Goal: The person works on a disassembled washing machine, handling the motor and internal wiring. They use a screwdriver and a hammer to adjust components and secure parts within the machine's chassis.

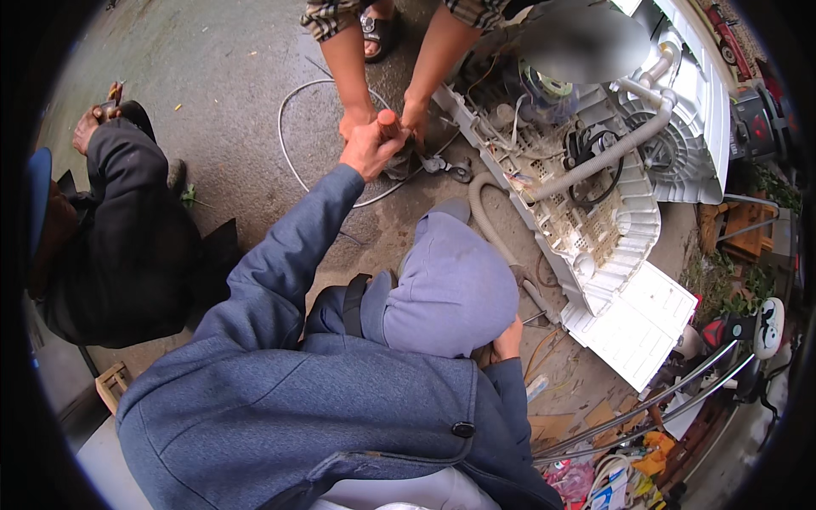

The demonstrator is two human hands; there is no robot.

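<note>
My left hand (371,151) reaches forward, closed round the red handle (388,121) of a tool whose working end is hidden. Just beyond it are another person's two hands (413,119), close to a small metal part (445,167) on the ground; what those hands grip is mostly hidden. My right hand (507,340) is against the side of my bent knee, which is covered in grey-purple cloth (450,280); its fingers are mostly out of sight. A grey cable (284,136) loops on the ground around the work spot.
To the right lies an opened white appliance housing (586,229) with a corrugated grey hose (614,153). A white panel (633,323) rests at its near end. Bent metal tubes (663,399) and mixed scrap (603,476) are at lower right. Another person in black (127,229) sits at left.
</note>
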